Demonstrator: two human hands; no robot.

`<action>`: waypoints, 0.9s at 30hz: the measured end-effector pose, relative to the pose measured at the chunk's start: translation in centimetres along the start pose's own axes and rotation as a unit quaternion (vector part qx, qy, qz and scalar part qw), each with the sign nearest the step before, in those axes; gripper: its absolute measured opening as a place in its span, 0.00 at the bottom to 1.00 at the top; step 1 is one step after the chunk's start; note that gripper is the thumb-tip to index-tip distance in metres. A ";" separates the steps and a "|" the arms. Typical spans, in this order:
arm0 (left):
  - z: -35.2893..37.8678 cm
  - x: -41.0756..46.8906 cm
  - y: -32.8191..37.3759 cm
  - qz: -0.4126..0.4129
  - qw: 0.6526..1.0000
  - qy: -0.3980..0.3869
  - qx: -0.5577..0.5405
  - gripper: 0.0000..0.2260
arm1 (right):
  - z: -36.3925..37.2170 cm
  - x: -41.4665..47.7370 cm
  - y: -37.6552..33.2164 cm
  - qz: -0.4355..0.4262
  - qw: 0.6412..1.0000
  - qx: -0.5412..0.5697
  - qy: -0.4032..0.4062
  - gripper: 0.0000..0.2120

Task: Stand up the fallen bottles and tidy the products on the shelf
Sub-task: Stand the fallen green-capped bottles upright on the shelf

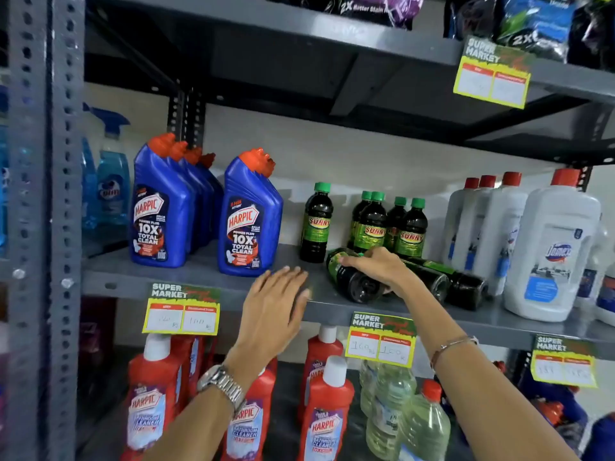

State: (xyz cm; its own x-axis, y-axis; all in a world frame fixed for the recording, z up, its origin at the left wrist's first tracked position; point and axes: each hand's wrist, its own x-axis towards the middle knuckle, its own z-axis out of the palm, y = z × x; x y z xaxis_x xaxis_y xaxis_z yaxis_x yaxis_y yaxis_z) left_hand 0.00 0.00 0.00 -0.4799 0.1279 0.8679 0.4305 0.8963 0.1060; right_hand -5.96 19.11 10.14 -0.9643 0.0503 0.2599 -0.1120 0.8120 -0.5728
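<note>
The grey metal shelf (pixel 206 277) is my landmark, and I take things from the biggest down; at its right end stand the white Domex jugs (pixel 552 251) with red caps, upright and close together; at its left end a row of blue Harpic bottles (pixel 159 214) runs front to back, with one more blue Harpic bottle (pixel 248 221) standing apart to their right; toward the middle of the shelf five dark Sunny bottles (pixel 374 224) with green caps stand upright, one alone on the left and four clustered behind; in front of that cluster three fallen Sunny bottles (pixel 442 281) lie on their sides, bases toward me, touching one another; my right hand (pixel 379 267) lies over the leftmost fallen bottle (pixel 349 281), fingers curled down around its body, gripping it; my left hand (pixel 276 304) is spread wide and flat, holding nothing, over the shelf's front edge just left of that bottle; yellow price tags (pixel 181 309) hang from the front lip.
</note>
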 end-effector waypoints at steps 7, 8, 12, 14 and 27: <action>0.2 -0.6 -0.4 0.073 0.995 0.030 0.054 0.15 | 0.7 -0.6 0.4 0.058 0.984 0.164 -0.028 0.40; 0.1 -0.6 -0.4 0.070 0.996 0.032 0.055 0.15 | 0.9 -0.8 0.5 0.058 0.979 0.195 -0.013 0.38; 0.2 -0.6 -0.4 0.075 0.995 0.030 0.054 0.15 | 1.9 -1.5 0.7 0.053 0.969 0.235 0.059 0.42; 0.3 -0.6 -0.5 0.074 0.995 0.027 0.060 0.15 | 2.4 -1.4 0.5 0.033 0.958 0.272 0.083 0.44; 0.4 -0.8 -0.4 0.072 0.995 0.038 0.059 0.15 | 4.5 0.0 -0.6 -0.072 0.944 0.304 0.105 0.46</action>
State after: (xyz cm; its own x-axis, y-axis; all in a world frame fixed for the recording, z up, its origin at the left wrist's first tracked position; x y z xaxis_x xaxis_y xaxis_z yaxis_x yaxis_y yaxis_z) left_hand -0.08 -0.27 -0.88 -0.3578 0.2302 0.9050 0.3960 0.9151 -0.0763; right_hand -6.97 16.00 6.94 -0.8675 0.1305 0.4800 -0.4161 0.3385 -0.8440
